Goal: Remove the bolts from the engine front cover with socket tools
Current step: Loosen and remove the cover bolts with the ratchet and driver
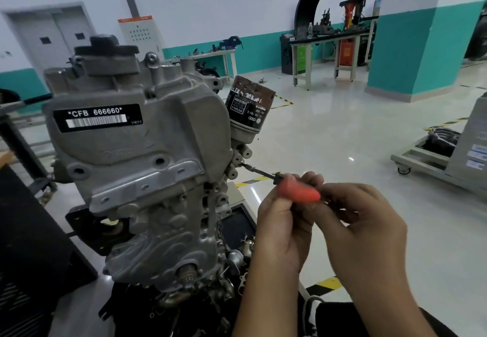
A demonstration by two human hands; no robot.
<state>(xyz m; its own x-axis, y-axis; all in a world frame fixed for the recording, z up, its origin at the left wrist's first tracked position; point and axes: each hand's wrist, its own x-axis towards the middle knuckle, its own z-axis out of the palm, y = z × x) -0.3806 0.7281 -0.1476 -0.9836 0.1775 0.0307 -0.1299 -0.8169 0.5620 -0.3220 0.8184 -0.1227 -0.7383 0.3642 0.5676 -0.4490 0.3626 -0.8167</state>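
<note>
Both hands on orange-handled driver at engine cover's right edge.
Left hand (282, 220) and right hand (361, 220) each grip the driver (297, 191); its shaft tip meets a bolt (243, 164) on the front cover (137, 157), below the oil filter (247, 107).

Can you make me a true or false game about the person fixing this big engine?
1. Both hands hold the orange-handled driver. True: the left hand and right hand both grip its handle.
2. The driver's tip is at the right edge of the engine front cover. True.
3. The oil filter lies on the floor. False: it is mounted on the engine, above the driver's shaft.
4. The label plate reads ABC 123. False: it reads CFB 666660.
5. The tool handle is blue. False: orange.
</note>
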